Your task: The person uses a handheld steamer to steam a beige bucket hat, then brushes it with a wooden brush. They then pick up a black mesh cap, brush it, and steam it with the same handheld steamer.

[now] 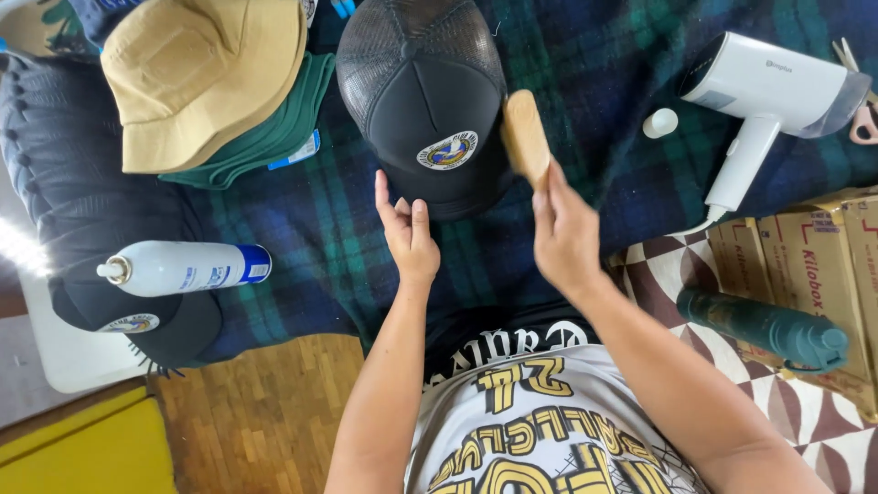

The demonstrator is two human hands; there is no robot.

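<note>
Head view, looking down over the person's chest: a black mesh-backed cap (pixel 422 101) with a round badge on its front lies on a dark blue and green plaid blanket (pixel 585 82), brim toward the person. The right hand (pixel 565 236) is closed around the handle of a wooden brush (pixel 526 137), its grip pressed tight on the wood, and the brush head rests against the right side of the cap's front panel. The left hand (pixel 409 233) is spread, fingers up and palm turned inward, its fingertips just at the edge of the brim; whether they touch the brim I cannot tell.

To the left, a tan bucket hat (pixel 197 78) sits on a folded green cloth (pixel 274 137). Lower left, a white spray can (pixel 183 267) with a blue band lies on its side on another black cap (pixel 137 320). At the upper right lies a white handheld steamer (pixel 768 101), with a small white cap-like piece (pixel 659 123) just beside it. A dark green bottle (pixel 764 327) lies on the patterned floor near cardboard boxes (pixel 814 274). Wooden flooring (pixel 265 412) shows below the blanket.
</note>
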